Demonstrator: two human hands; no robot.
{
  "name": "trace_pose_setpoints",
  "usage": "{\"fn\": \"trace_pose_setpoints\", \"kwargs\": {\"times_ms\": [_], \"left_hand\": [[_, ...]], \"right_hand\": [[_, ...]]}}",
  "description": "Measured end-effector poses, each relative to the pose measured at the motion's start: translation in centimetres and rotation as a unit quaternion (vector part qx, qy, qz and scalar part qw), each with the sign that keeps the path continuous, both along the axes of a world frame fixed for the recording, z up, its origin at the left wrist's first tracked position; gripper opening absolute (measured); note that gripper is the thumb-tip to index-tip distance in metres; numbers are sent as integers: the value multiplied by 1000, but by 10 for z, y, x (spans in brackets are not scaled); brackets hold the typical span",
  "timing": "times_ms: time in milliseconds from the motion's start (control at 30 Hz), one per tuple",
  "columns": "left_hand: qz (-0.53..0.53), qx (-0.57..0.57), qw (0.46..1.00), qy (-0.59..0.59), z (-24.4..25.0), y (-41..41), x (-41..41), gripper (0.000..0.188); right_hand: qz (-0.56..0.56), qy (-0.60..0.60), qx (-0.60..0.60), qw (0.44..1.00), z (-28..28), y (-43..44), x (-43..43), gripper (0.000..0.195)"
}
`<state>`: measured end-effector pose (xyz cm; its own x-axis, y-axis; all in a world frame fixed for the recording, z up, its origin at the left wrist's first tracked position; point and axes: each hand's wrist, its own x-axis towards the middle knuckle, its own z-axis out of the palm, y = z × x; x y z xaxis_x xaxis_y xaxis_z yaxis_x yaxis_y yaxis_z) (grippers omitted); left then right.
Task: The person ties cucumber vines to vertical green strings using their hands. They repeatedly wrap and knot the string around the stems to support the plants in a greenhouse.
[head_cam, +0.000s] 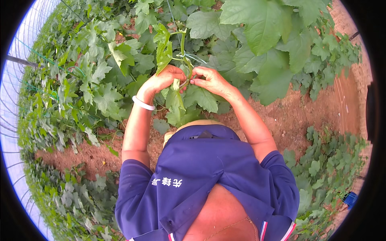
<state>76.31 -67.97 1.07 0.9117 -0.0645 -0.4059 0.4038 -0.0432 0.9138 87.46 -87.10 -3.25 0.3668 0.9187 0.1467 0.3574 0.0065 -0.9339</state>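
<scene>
A green vine stem (pixel 182 45) rises in front of me, with a pale twine (pixel 196 57) looped around it above my hands. My left hand (pixel 169 77), with a white bangle (pixel 143 103) on its wrist, holds the stem's lower part from the left side. From the right, my right hand (pixel 209 79) pinches the same stem with thumb and fingertips. The two hands nearly meet there. A bright green leaf (pixel 163 49) stands just above my left hand, and a drooping leaf (pixel 175 105) hangs below it. Some fingertips are hidden behind the stem.
Large broad leaves (pixel 262 39) spread at the upper right, and dense vines (pixel 102 72) fill the left. Reddish soil (pixel 271 117) runs between the plant rows. Green strings (pixel 45 57) and a pole (pixel 22 61) are at the far left. A blue container (pixel 350 199) lies at the lower right.
</scene>
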Motion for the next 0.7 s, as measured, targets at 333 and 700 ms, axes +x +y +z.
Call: {"fn": "trace_pose_setpoints", "kwargs": {"times_ms": [333,700], "left_hand": [[51,-42,998,-6,3,-12,-9,19],[83,140,985,-57,-5,4,-3,19]], "right_hand": [[-1,4,17,1000,-3,-4,0,15],[-83,-292,61,951,20,-20,-6,20]]}}
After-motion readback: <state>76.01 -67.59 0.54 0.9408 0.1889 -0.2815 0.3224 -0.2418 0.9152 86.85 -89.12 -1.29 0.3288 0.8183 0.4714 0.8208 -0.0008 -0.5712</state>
